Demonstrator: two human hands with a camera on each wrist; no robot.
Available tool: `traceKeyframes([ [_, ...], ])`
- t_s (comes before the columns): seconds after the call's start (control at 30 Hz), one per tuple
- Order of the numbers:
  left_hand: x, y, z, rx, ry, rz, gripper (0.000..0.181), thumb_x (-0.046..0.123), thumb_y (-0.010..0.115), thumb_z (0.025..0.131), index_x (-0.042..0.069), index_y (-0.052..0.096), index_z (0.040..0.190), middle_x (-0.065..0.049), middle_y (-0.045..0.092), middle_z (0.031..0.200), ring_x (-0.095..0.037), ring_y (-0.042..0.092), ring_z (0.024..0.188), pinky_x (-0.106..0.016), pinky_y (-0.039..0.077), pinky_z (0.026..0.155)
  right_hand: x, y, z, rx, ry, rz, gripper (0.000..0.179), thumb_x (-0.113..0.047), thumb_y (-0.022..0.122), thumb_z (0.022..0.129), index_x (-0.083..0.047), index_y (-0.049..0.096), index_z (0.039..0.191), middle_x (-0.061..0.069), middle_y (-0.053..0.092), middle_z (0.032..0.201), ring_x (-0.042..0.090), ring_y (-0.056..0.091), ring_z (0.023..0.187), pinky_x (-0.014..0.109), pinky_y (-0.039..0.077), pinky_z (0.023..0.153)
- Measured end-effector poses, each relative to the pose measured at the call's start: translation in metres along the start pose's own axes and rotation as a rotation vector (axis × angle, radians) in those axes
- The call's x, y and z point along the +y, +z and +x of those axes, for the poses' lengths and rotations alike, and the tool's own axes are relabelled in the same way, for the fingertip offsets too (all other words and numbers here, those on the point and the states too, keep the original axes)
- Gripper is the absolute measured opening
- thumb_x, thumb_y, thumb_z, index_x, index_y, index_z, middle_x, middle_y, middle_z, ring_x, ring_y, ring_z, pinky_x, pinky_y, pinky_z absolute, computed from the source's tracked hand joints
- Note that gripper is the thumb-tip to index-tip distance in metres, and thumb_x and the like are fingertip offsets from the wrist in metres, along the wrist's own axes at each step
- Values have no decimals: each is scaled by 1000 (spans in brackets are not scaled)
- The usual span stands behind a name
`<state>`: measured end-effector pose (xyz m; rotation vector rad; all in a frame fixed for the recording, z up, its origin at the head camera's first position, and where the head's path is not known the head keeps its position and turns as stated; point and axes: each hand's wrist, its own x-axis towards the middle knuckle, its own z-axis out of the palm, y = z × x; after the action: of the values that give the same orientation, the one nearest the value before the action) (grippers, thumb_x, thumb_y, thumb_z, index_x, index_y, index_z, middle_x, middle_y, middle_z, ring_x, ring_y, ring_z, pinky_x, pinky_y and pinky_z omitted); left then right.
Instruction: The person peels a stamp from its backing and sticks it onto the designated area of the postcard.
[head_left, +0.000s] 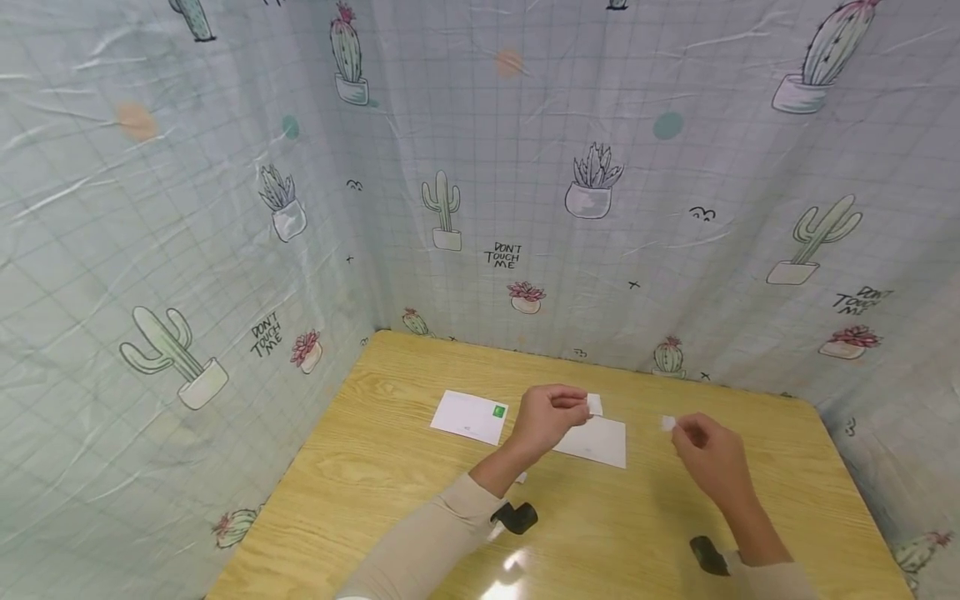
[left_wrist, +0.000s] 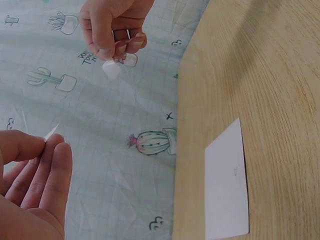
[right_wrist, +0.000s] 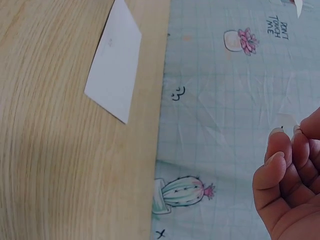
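Note:
My left hand (head_left: 546, 421) pinches a small white piece of paper (head_left: 595, 404) between thumb and fingertips, raised above the table. Off to the right, my right hand (head_left: 712, 458) pinches another small whitish piece (head_left: 668, 423), which looks thin and partly see-through in the left wrist view. The two hands are apart. Below and between them lies a plain white envelope (head_left: 596, 442), partly hidden by the left hand in the head view. Left of it is a second white envelope (head_left: 457, 415) with a green stamp (head_left: 498, 411) in its upper right corner.
A small white scrap (head_left: 521, 477) lies on the wooden table (head_left: 360, 467), close to the left forearm. Dark wrist-worn devices sit at both wrists. A cactus-print curtain (head_left: 480, 192) hangs along the table's back and left edges.

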<state>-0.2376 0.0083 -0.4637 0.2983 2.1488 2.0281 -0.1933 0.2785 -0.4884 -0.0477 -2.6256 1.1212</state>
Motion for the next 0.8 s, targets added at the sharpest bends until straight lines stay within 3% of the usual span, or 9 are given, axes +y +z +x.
traceKeyframes([
  [0.37, 0, 1, 0, 11, 7, -23, 22, 10, 75, 94, 2, 78, 114, -16, 80, 105, -24, 80, 95, -29, 65, 84, 3, -14, -9, -19, 59, 25, 24, -18, 61, 103, 3, 72, 107, 12, 74, 87, -2, 62, 66, 21, 52, 57],
  [0.63, 1, 1, -1, 10, -1, -28, 23, 9, 75, 94, 1, 77, 116, -18, 80, 107, -28, 80, 96, -31, 65, 84, 7, -18, -12, 34, 57, 44, 21, -17, 64, 101, 2, 73, 104, -9, 67, 74, -3, 61, 63, 20, 51, 55],
  [0.8, 1, 1, -1, 3, -4, -27, 23, 10, 75, 94, 3, 78, 116, -17, 80, 107, -27, 80, 97, -31, 65, 85, 9, -19, -15, 56, 57, 42, 19, -17, 67, 100, 1, 73, 103, -8, 67, 73, -2, 60, 62, 20, 50, 54],
])
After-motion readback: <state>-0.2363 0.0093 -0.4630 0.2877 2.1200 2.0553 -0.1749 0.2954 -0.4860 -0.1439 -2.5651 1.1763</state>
